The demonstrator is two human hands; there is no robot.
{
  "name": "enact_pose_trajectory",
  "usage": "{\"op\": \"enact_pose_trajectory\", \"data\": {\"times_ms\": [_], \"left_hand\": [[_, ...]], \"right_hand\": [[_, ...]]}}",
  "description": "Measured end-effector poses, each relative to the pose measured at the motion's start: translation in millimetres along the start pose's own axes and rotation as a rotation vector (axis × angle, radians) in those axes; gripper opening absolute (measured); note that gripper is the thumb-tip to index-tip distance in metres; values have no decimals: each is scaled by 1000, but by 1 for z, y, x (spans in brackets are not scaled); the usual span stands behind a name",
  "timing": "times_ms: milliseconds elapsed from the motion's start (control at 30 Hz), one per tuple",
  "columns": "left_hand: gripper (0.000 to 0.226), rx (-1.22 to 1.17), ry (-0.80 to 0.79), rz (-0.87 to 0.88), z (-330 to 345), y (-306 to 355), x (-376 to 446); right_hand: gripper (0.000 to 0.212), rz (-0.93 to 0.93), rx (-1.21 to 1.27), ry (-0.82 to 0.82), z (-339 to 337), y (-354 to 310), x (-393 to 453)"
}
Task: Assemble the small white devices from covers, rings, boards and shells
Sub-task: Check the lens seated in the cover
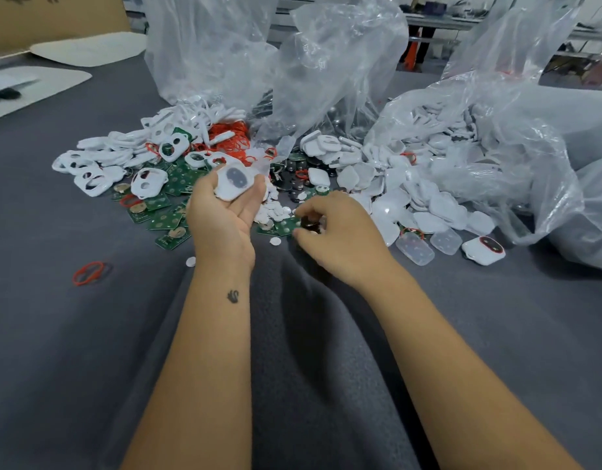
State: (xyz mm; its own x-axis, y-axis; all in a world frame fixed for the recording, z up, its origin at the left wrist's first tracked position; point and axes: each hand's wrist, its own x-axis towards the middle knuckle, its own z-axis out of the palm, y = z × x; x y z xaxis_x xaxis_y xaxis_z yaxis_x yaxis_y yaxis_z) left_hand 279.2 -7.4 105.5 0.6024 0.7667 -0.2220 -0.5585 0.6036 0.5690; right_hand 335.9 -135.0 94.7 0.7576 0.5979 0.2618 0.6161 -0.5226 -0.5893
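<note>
Left fingers [258, 184] curled up round a white shell [234, 182], thumb on its near-left edge, palm up; shell sits at the fingertips above the palm, dark oval window facing camera, lifted clear of the pile. Left hand [221, 212] gripping it, wrist tattoo visible. Right hand [330, 228] palm down on the pile just right of the left, fingers bent and pinching a small dark round part [309, 222] between thumb and fingertips; exact part type unclear, partly hidden. It's right over the green boards [164, 222], which are scattered under and left of both hands. White covers [99, 164] with two holes heaped far left, red rings [231, 137] bunched behind them, one stray red ring [89, 273] alone on the grey cloth [72, 334] near left. Translucent shells [428, 212] spread to the right, spilling from a clear bag [496, 137]; two more clear bags [292, 62] stand behind the pile. One finished device [483, 250] with red ring lies far right, apart from both hands. Small white discs [275, 241] loose near the wrists
</note>
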Motion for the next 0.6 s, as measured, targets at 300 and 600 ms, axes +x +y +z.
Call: {"op": "enact_pose_trajectory", "data": {"times_ms": [300,600], "left_hand": [[25,142,-58,-31,5,-18,-4],[17,320,-195,-74,11,-41,-14]], "right_hand": [[45,20,-76,-102,-9,11,-5],[45,163,491,202,-16,28,-15]]}}
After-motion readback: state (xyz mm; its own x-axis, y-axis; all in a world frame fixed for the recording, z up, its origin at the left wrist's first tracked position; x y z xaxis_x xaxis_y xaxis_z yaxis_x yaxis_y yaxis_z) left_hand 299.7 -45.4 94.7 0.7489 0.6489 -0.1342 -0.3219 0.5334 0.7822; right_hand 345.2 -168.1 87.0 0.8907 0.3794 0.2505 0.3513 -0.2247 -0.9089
